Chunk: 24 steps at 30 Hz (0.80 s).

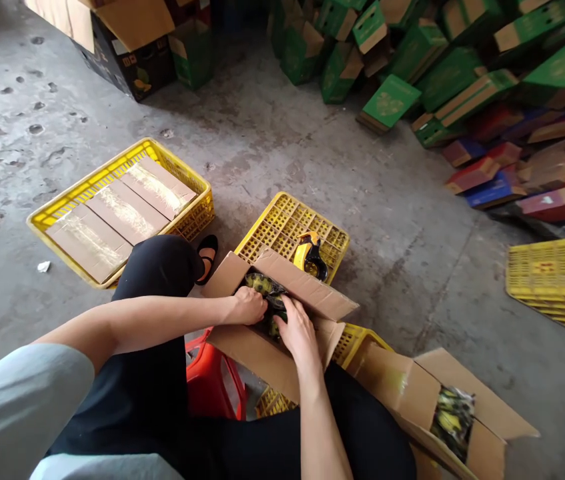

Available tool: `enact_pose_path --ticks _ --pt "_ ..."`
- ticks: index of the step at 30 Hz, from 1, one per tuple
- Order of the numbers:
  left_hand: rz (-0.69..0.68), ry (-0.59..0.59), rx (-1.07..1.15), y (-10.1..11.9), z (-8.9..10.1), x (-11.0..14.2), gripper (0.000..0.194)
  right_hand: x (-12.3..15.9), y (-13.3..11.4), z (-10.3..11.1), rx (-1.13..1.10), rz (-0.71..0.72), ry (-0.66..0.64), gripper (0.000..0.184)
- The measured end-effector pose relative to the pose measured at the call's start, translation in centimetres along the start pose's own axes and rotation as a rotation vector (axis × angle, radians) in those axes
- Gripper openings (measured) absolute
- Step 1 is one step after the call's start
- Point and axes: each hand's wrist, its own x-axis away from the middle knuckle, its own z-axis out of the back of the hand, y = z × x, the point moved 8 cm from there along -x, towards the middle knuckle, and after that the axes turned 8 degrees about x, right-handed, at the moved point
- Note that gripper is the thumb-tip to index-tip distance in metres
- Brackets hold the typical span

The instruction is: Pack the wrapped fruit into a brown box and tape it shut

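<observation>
An open cardboard box (307,287) rests on an upturned yellow crate (282,223) in front of my knees. Both hands reach between its raised flaps. My left hand (248,305) has its fingers curled on the yellow and dark wrapped contents (265,287). My right hand (296,327) presses down on the same contents beside it. A yellow and black tape dispenser (311,255) lies on the crate just behind the box.
A yellow crate (87,187) holding three taped boxes sits at the left. A second open box (442,413) with similar contents lies at the lower right. Green, red and blue cartons (462,73) are heaped at the back right. Another yellow crate (557,280) and a red stool (212,373) are nearby.
</observation>
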Motion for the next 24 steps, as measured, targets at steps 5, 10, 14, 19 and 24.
enact_pose_path --ticks 5,10,14,19,24 --pt "0.025 -0.071 -0.003 -0.3 -0.3 0.2 0.032 -0.9 0.5 1.3 0.024 -0.116 0.025 0.034" --pt "0.032 -0.028 0.016 -0.6 -0.2 0.2 0.031 -0.3 3.4 1.4 0.018 -0.231 -0.137 0.030" --pt "0.037 -0.092 0.016 -0.4 -0.5 0.1 0.034 1.4 1.4 -1.9 0.145 -0.213 -0.449 0.031" --pt "0.060 -0.122 -0.013 0.0 -0.6 0.2 0.036 1.6 -1.4 -3.4 0.155 -0.237 -0.468 0.043" --pt "0.037 -0.116 -0.034 0.0 -0.5 0.4 0.039 1.0 -2.6 -3.4 0.000 -0.155 -0.450 0.038"
